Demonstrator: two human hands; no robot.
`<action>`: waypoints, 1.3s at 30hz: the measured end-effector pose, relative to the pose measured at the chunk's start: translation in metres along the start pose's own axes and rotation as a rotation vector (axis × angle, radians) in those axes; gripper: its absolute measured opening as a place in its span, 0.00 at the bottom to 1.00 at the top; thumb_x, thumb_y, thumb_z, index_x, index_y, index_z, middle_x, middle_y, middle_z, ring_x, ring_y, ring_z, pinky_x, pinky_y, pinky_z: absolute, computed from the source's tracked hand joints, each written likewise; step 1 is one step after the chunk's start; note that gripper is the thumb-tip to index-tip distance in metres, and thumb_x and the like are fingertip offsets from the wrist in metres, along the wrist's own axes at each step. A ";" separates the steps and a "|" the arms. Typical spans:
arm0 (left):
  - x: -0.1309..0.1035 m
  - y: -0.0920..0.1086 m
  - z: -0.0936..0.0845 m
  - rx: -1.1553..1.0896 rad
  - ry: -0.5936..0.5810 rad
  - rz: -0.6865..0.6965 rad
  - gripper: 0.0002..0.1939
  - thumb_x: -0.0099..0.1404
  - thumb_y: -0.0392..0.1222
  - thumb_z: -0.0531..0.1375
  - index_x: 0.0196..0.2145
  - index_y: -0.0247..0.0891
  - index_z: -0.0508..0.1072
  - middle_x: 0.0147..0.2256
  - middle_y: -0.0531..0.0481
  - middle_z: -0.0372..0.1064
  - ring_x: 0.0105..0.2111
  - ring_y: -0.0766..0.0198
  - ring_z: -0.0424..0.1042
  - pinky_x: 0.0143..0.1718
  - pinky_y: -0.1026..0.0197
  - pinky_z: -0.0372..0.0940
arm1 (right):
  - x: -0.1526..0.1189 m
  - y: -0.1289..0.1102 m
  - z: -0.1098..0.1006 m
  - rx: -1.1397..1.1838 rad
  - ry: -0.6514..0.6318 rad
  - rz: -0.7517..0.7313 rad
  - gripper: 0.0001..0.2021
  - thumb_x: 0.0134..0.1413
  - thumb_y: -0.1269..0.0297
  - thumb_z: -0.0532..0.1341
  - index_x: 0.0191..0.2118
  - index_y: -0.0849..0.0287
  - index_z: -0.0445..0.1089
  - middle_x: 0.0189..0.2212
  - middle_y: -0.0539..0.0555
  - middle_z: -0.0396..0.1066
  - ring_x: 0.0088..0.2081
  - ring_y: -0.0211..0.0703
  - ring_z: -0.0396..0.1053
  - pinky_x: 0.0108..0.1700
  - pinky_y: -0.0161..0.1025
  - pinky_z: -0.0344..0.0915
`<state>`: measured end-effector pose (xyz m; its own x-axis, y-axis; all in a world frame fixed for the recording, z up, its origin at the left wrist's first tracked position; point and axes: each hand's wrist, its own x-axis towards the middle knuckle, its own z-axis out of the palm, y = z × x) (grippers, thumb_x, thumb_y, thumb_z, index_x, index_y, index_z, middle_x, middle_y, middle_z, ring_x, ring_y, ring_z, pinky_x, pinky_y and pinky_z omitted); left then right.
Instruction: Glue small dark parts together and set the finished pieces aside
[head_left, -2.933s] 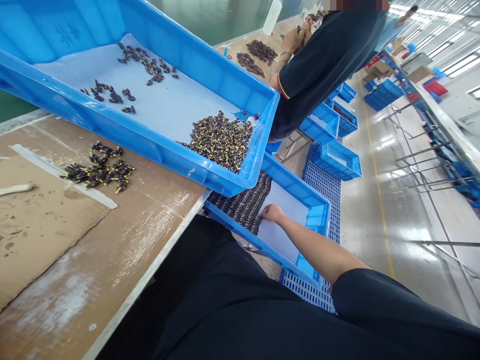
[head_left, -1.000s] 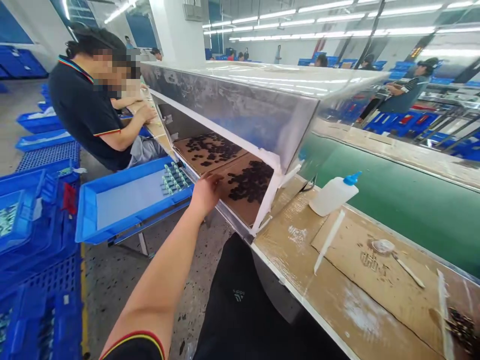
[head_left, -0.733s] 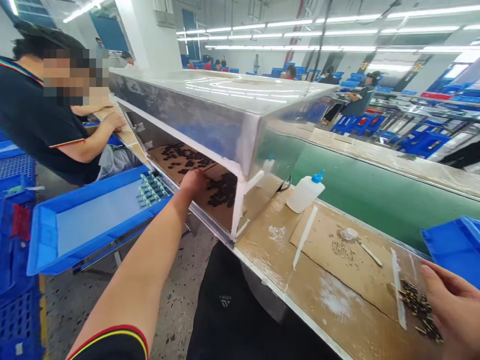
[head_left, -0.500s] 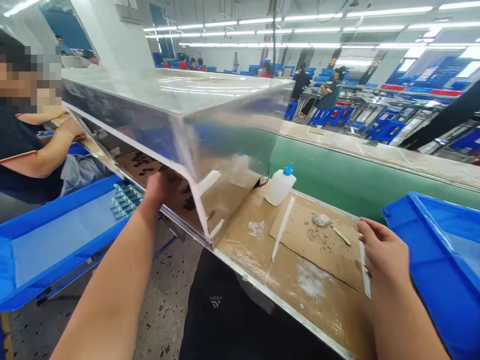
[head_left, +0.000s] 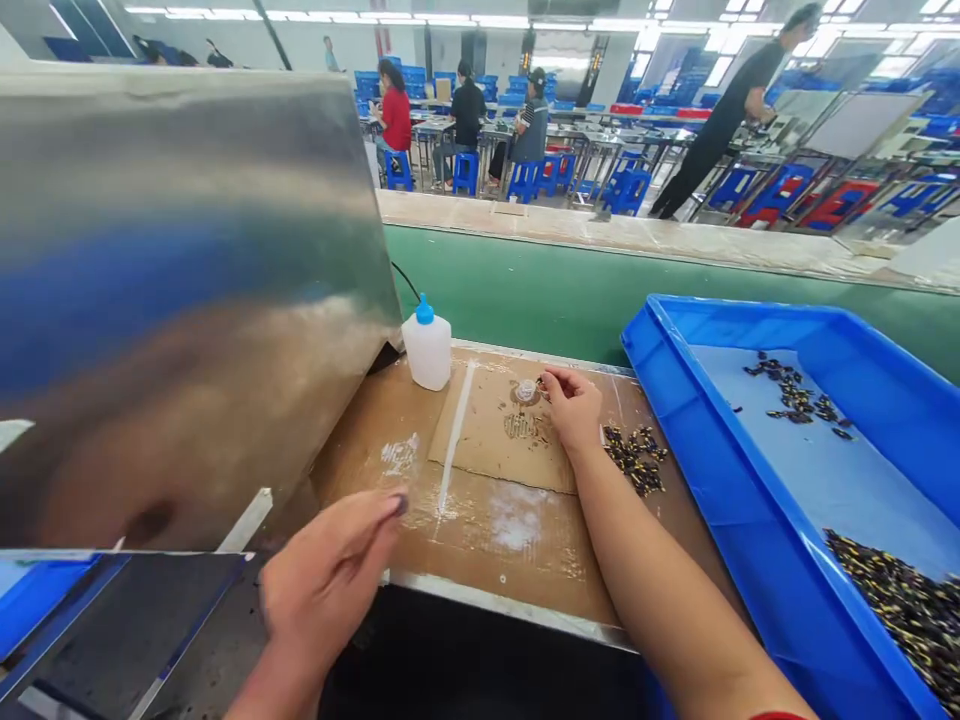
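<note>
Near frame centre, the right hand [head_left: 574,405] pinches something small beside a loose pile of parts [head_left: 636,460]; the left hand [head_left: 330,575] hangs loosely curled, and most parts lie unprocessed.

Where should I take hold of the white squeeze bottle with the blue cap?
Probably the white squeeze bottle with the blue cap is best gripped around its mid-body, fingers coming from the right. It stands upright, and the shiny metal housing crowds its left side.
</note>
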<state>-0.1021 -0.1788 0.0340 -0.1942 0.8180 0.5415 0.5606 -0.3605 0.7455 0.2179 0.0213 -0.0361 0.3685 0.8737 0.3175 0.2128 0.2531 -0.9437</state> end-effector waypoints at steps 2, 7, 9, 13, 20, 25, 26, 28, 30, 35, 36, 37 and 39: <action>0.014 0.004 0.046 -0.099 -0.141 -0.073 0.07 0.62 0.41 0.70 0.39 0.49 0.84 0.37 0.52 0.82 0.33 0.58 0.82 0.40 0.59 0.80 | 0.000 -0.001 0.002 0.017 -0.003 -0.009 0.26 0.54 0.43 0.67 0.44 0.64 0.78 0.33 0.59 0.79 0.34 0.46 0.76 0.40 0.43 0.76; 0.066 0.008 0.120 -0.443 -0.406 -0.316 0.15 0.61 0.49 0.71 0.42 0.38 0.83 0.40 0.42 0.82 0.39 0.54 0.83 0.45 0.56 0.80 | 0.000 -0.007 0.005 0.107 0.026 0.029 0.25 0.57 0.43 0.67 0.46 0.63 0.76 0.35 0.58 0.78 0.32 0.45 0.78 0.31 0.37 0.75; 0.083 0.009 0.138 -0.454 -0.441 -0.328 0.17 0.61 0.52 0.71 0.42 0.37 0.83 0.40 0.41 0.82 0.40 0.54 0.82 0.46 0.55 0.80 | 0.001 -0.008 0.006 0.144 0.040 0.060 0.25 0.58 0.42 0.66 0.46 0.62 0.75 0.36 0.57 0.77 0.33 0.45 0.79 0.29 0.36 0.74; 0.102 0.001 0.165 -0.463 -0.453 -0.330 0.20 0.59 0.54 0.72 0.41 0.35 0.82 0.38 0.40 0.81 0.38 0.55 0.82 0.44 0.56 0.79 | 0.006 -0.008 0.005 0.222 0.054 0.069 0.24 0.57 0.43 0.67 0.46 0.61 0.74 0.35 0.56 0.77 0.36 0.47 0.80 0.34 0.39 0.78; 0.096 -0.040 0.177 -0.371 -0.438 -0.294 0.16 0.62 0.49 0.68 0.43 0.35 0.80 0.37 0.42 0.80 0.37 0.56 0.82 0.42 0.59 0.77 | 0.008 -0.006 -0.003 0.022 0.079 -0.039 0.16 0.59 0.52 0.67 0.45 0.59 0.79 0.39 0.56 0.79 0.32 0.41 0.73 0.36 0.39 0.72; 0.098 -0.044 0.171 -0.352 -0.416 -0.268 0.14 0.64 0.46 0.66 0.44 0.36 0.79 0.37 0.43 0.80 0.37 0.57 0.81 0.42 0.59 0.76 | 0.002 -0.006 -0.002 -0.073 -0.006 -0.122 0.11 0.62 0.57 0.66 0.44 0.58 0.81 0.38 0.54 0.80 0.31 0.39 0.70 0.34 0.38 0.66; 0.098 -0.044 0.171 -0.345 -0.423 -0.267 0.13 0.64 0.45 0.65 0.43 0.36 0.80 0.37 0.44 0.80 0.37 0.57 0.81 0.42 0.58 0.76 | 0.001 -0.007 -0.002 -0.102 -0.026 -0.138 0.11 0.62 0.58 0.66 0.44 0.57 0.81 0.38 0.54 0.81 0.31 0.40 0.70 0.34 0.38 0.66; 0.098 -0.043 0.173 -0.364 -0.433 -0.266 0.12 0.65 0.45 0.64 0.42 0.36 0.80 0.37 0.44 0.79 0.37 0.58 0.81 0.41 0.59 0.76 | -0.001 -0.009 -0.002 -0.172 -0.059 -0.186 0.09 0.63 0.60 0.65 0.44 0.56 0.82 0.40 0.54 0.81 0.32 0.40 0.70 0.36 0.39 0.67; 0.096 -0.044 0.174 -0.405 -0.445 -0.273 0.11 0.66 0.44 0.64 0.43 0.36 0.80 0.38 0.44 0.79 0.36 0.58 0.81 0.40 0.60 0.76 | -0.002 -0.010 -0.002 -0.219 -0.079 -0.238 0.08 0.64 0.62 0.65 0.43 0.55 0.82 0.40 0.53 0.81 0.33 0.40 0.71 0.36 0.38 0.67; 0.096 -0.046 0.180 -0.375 -0.402 -0.161 0.09 0.69 0.38 0.61 0.43 0.37 0.80 0.41 0.45 0.75 0.35 0.63 0.79 0.40 0.62 0.75 | -0.003 -0.008 -0.001 -0.251 -0.085 -0.263 0.08 0.65 0.63 0.65 0.44 0.55 0.82 0.41 0.52 0.81 0.32 0.39 0.71 0.37 0.39 0.68; 0.096 -0.044 0.180 -0.344 -0.378 -0.108 0.09 0.70 0.37 0.60 0.43 0.37 0.80 0.42 0.45 0.75 0.36 0.63 0.79 0.40 0.62 0.74 | -0.003 -0.007 -0.001 -0.254 -0.079 -0.257 0.08 0.65 0.62 0.65 0.44 0.54 0.82 0.41 0.52 0.81 0.31 0.39 0.70 0.36 0.39 0.68; 0.096 -0.041 0.181 -0.309 -0.358 -0.053 0.09 0.70 0.35 0.59 0.43 0.38 0.80 0.42 0.46 0.75 0.36 0.64 0.78 0.41 0.62 0.74 | -0.003 -0.007 -0.001 -0.254 -0.072 -0.257 0.08 0.65 0.62 0.65 0.44 0.54 0.82 0.40 0.52 0.81 0.30 0.39 0.70 0.36 0.40 0.68; 0.094 -0.031 0.182 -0.255 -0.346 0.044 0.10 0.70 0.33 0.59 0.43 0.39 0.81 0.42 0.47 0.75 0.39 0.64 0.77 0.43 0.61 0.72 | -0.003 -0.005 -0.001 -0.244 -0.065 -0.267 0.08 0.65 0.62 0.66 0.44 0.54 0.81 0.40 0.52 0.81 0.29 0.38 0.68 0.35 0.40 0.67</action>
<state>0.0084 -0.0093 -0.0088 0.1316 0.8857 0.4452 0.3366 -0.4624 0.8203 0.2162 0.0167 -0.0323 0.2145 0.8165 0.5360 0.5063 0.3763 -0.7759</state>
